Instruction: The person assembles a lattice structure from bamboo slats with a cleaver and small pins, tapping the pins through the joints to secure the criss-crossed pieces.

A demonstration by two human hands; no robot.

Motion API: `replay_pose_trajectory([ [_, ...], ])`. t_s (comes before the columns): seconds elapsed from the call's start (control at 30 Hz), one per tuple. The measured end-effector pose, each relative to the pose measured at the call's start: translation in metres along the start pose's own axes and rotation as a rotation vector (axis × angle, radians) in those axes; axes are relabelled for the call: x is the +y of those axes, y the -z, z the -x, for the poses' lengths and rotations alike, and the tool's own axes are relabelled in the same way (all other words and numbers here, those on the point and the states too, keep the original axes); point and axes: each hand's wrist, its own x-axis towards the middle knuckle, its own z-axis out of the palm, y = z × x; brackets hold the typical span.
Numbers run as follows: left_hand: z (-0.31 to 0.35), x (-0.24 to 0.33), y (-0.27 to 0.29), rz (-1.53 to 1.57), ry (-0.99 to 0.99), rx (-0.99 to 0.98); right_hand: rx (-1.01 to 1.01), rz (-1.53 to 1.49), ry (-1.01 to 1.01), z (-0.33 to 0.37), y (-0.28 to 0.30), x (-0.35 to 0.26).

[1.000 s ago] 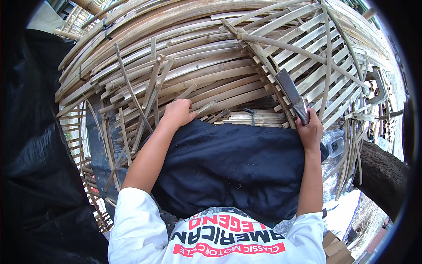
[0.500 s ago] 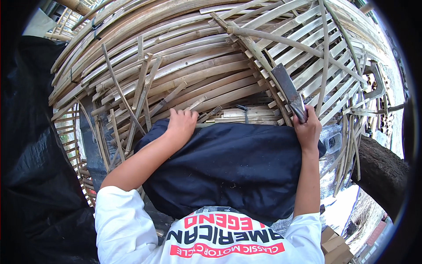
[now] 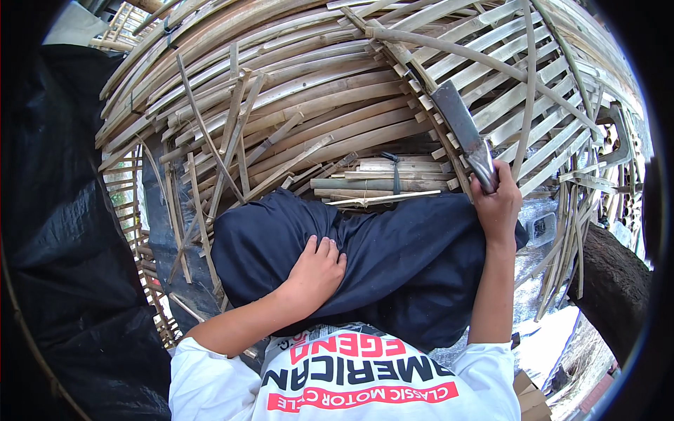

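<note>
My right hand is wrapped round the metal handle of a broad-bladed chopping knife. Its blade points up and to the left, over the edge of a bamboo slat frame. On the dark navy cloth across my lap rests my left hand, open, with its fingers laid on the fabric and nothing seen in it. Just beyond my knees is a bundle of split bamboo strips with a dark tie round it. A thin pale strip lies along the cloth's far edge.
Long bamboo slats are stacked across the far side. Loose sticks lean over them at the left. Black sheeting hangs far left. At the right are a clear plastic container and a thick log.
My left hand has drawn back from the bamboo strips onto my lap. The navy cloth has shifted, and more of the tied bundle shows. My right hand still grips the knife.
</note>
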Motion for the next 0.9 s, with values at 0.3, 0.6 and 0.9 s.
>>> replay_pose_trajectory([
  [0.3,-0.106,-0.052,-0.007,0.387,0.117,0.018,-0.036,-0.02,-0.035,-0.002,-0.002,0.007],
  [0.6,-0.149,-0.064,-0.074,0.242,0.084,0.395,0.001,0.018,-0.023,-0.002,-0.009,0.008],
  [0.9,-0.147,-0.079,-0.065,0.49,0.304,0.438,0.13,0.087,0.006,0.001,-0.006,0.003],
])
